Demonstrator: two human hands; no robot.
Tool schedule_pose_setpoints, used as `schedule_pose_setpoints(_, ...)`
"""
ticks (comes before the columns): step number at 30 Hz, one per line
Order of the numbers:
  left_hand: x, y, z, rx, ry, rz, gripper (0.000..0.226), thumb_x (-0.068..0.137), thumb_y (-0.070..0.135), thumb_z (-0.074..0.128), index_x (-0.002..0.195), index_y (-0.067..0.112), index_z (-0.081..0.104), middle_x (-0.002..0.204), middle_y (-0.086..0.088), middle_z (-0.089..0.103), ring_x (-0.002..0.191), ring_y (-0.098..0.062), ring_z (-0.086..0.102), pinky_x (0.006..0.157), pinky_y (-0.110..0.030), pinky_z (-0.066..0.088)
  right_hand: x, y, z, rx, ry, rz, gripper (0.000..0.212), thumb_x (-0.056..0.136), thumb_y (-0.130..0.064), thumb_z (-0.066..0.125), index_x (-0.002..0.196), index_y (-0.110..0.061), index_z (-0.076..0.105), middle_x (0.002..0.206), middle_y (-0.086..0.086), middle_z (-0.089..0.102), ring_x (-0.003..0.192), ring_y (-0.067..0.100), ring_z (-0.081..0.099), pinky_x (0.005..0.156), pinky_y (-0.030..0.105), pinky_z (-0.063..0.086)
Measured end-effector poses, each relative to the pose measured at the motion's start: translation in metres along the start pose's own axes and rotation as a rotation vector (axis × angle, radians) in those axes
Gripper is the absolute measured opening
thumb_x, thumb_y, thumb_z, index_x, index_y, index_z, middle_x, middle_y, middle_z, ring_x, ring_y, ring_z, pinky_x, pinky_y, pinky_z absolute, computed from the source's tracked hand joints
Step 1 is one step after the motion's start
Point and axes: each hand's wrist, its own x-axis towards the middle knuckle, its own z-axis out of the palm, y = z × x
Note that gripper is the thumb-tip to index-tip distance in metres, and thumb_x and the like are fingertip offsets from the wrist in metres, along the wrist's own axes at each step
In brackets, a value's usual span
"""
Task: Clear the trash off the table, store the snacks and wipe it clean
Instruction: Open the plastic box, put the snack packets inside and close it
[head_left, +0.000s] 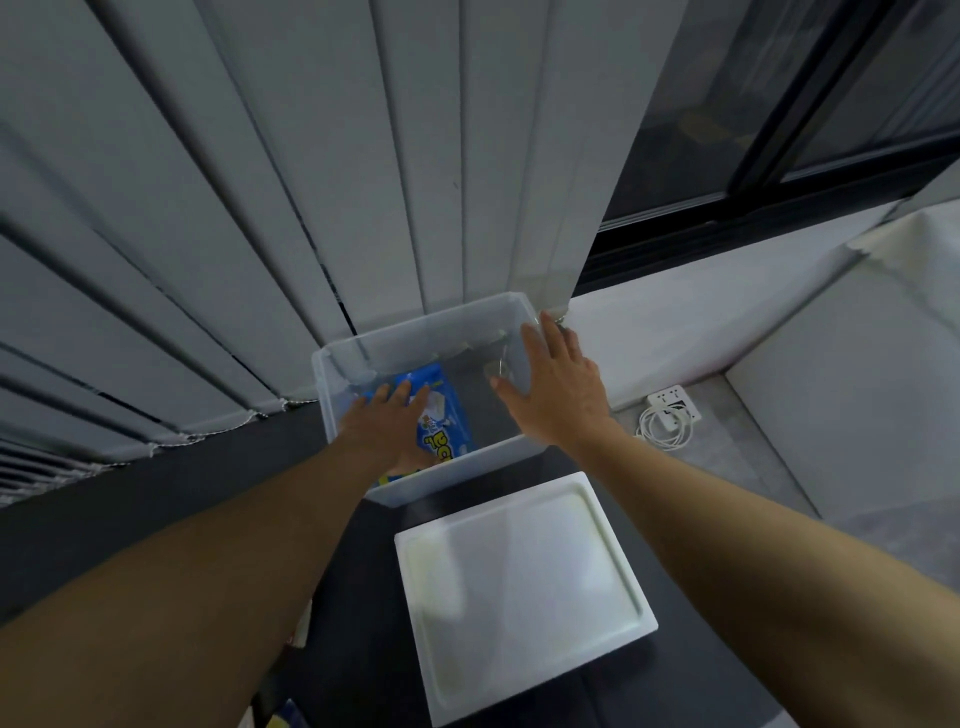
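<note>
The left hand (387, 421) is pressing flat fingers on the blue snack packet (448, 415), which is lying by the clear bin's (323, 364) left wall. The right hand (558, 387) is spreading open at the right rim. Pushing hard risks sliding the light bin into the lid (524, 582).

Left hand (387, 422) flat, palm down, fingers extended; right hand (560, 387) splayed, fingers straight.

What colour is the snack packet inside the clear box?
The snack packet is blue with yellow letters and white parts, seen in the head view.
</note>
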Motion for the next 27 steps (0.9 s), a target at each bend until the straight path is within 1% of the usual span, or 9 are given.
schedule_pose_setpoints(3,-0.010,-0.004,-0.009,0.001,0.096,0.012,0.098,0.087,0.068,0.054,0.159,0.024,0.003,0.167,-0.005,0.007,0.153,-0.029,0.010,0.122,-0.050,0.017,-0.002,-0.002,-0.003,-0.007,-0.007,-0.011,0.081,0.095,-0.067,0.038,0.156,-0.022,0.009,0.167,0.010,0.001,0.153,0.035,0.003,0.121,0.051,0.020)
schedule_pose_setpoints(5,-0.020,-0.008,-0.018,-0.016,0.192,0.016,0.087,0.091,0.061,0.052,0.158,0.023,0.011,0.165,-0.006,0.015,0.150,-0.031,0.018,0.121,-0.047,0.020,-0.005,-0.006,-0.008,-0.021,0.008,-0.039,0.079,0.097,-0.064,0.037,0.157,-0.021,0.006,0.167,0.011,-0.001,0.153,0.034,-0.001,0.123,0.051,0.011)
schedule_pose_setpoints(7,-0.031,-0.013,-0.025,-0.067,0.291,0.004,0.075,0.094,0.054,0.048,0.154,0.022,0.019,0.162,-0.008,0.023,0.147,-0.034,0.022,0.120,-0.046,0.023,-0.008,-0.013,-0.015,-0.037,0.026,-0.084,0.077,0.098,-0.062,0.035,0.157,-0.021,0.006,0.167,0.011,0.000,0.153,0.035,0.000,0.123,0.052,0.008)
schedule_pose_setpoints(9,-0.048,-0.020,-0.029,-0.132,0.354,-0.046,0.069,0.097,0.050,0.044,0.155,0.021,0.020,0.163,-0.009,0.022,0.149,-0.034,0.020,0.121,-0.046,0.021,-0.013,-0.024,-0.020,-0.012,0.022,-0.116,0.074,0.099,-0.060,0.035,0.157,-0.021,0.011,0.167,0.011,0.003,0.153,0.035,0.003,0.123,0.054,0.010)
schedule_pose_setpoints(12,-0.075,-0.032,-0.029,-0.188,0.404,-0.110,0.068,0.101,0.047,0.039,0.158,0.019,0.017,0.165,-0.009,0.018,0.151,-0.031,0.018,0.121,-0.045,0.021,-0.022,-0.046,-0.022,0.046,0.060,-0.156,0.071,0.097,-0.059,0.038,0.155,-0.021,0.023,0.165,0.011,0.016,0.151,0.034,0.013,0.120,0.057,0.016)
schedule_pose_setpoints(16,-0.118,-0.052,-0.018,-0.267,0.463,-0.160,0.066,0.101,0.045,0.039,0.158,0.018,0.019,0.163,-0.010,0.025,0.148,-0.029,0.026,0.119,-0.044,0.026,-0.039,-0.079,-0.022,0.122,0.011,-0.229,0.070,0.098,-0.057,0.043,0.155,-0.020,0.026,0.162,0.009,0.024,0.150,0.031,0.018,0.121,0.055,0.016)
schedule_pose_setpoints(22,-0.183,-0.079,0.017,-0.370,0.437,-0.266,0.065,0.103,0.045,0.038,0.158,0.018,0.019,0.162,-0.011,0.027,0.148,-0.030,0.027,0.120,-0.046,0.026,-0.070,-0.131,-0.007,0.146,-0.046,-0.358,0.068,0.097,-0.059,0.045,0.150,-0.019,0.033,0.153,0.008,0.040,0.138,0.030,0.039,0.113,0.050,0.036)
schedule_pose_setpoints(25,-0.210,-0.094,0.041,-0.413,0.420,-0.319,0.067,0.103,0.045,0.039,0.159,0.017,0.016,0.162,-0.010,0.027,0.146,-0.031,0.030,0.118,-0.044,0.029,-0.088,-0.156,0.002,0.170,-0.064,-0.440,0.073,0.093,-0.064,0.041,0.150,-0.018,0.033,0.152,0.008,0.041,0.138,0.030,0.040,0.113,0.050,0.036)
schedule_pose_setpoints(27,-0.226,-0.102,0.059,-0.451,0.391,-0.356,0.068,0.102,0.044,0.040,0.159,0.018,0.015,0.162,-0.010,0.027,0.146,-0.032,0.031,0.118,-0.044,0.030,-0.100,-0.171,0.008,0.202,-0.057,-0.492,0.072,0.094,-0.061,0.044,0.152,-0.020,0.032,0.155,0.005,0.038,0.142,0.026,0.035,0.116,0.046,0.033)
